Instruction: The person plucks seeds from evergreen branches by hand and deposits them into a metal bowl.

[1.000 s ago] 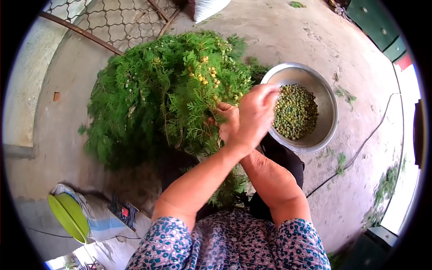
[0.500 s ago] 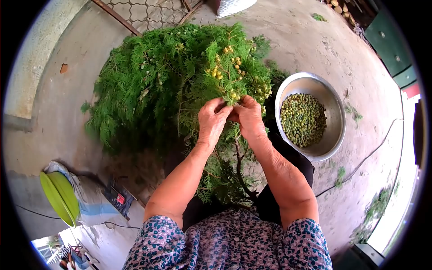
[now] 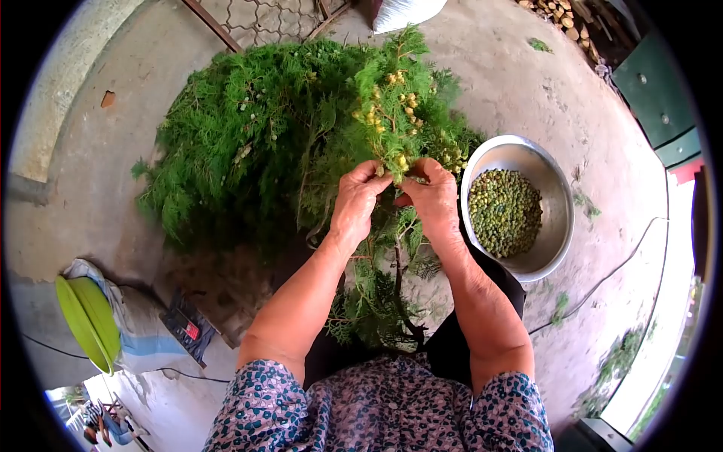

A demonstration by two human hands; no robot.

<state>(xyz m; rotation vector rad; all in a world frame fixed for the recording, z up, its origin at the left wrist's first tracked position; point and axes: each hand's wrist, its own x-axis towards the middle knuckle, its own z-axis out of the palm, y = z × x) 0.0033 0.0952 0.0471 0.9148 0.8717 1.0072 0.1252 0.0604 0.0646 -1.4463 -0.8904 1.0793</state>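
Note:
Both of my hands meet in front of me at a leafy green branch (image 3: 388, 113) that bears yellowish cones (image 3: 410, 105). My left hand (image 3: 357, 197) pinches the branch from the left, and my right hand (image 3: 435, 197) closes its fingers on it just beside, by a yellow-green cone. A large heap of green foliage (image 3: 233, 135) spreads to the left and behind. Right of my right hand stands a round metal basin (image 3: 559, 218) with many small green and yellow cones (image 3: 504, 212) in it. What lies between my fingertips is partly hidden.
At the lower left are a lime-green basin (image 3: 89, 324) and a pale sack (image 3: 147, 343). A white sack (image 3: 407, 13) and a metal grille (image 3: 263, 19) are at the top. Firewood (image 3: 561, 19), a green cabinet (image 3: 654, 98) and a cable (image 3: 602, 280) are on the right.
My hands were crossed with one near the metal basin; they have come apart and now both hold the branch. The view has shifted, and the branch's tip stands slightly higher.

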